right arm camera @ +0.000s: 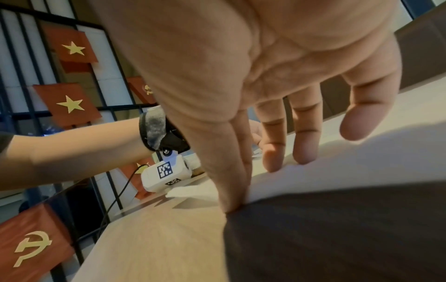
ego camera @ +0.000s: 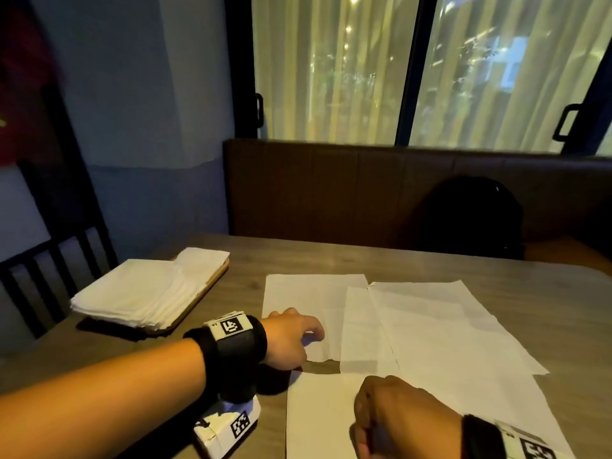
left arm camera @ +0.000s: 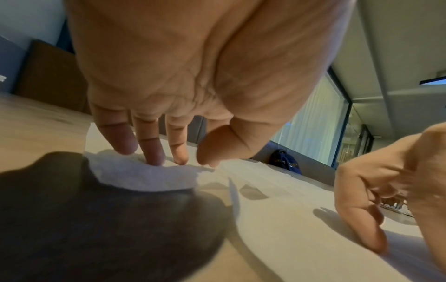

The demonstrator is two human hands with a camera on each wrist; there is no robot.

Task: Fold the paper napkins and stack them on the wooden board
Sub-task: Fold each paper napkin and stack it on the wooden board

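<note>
On wooden table (ego camera: 430,266) | unfolded napkins (ego camera: 430,323) | curtained window (ego camera: 331,67) behind

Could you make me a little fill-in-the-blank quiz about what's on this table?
1. The stack of folded napkins sits on a wooden ____.
2. The left hand presses its fingers on an unfolded ____ lying on the table.
3. The dark backpack rests on the ____ behind the table.

Missing words: board; napkin; bench
</note>
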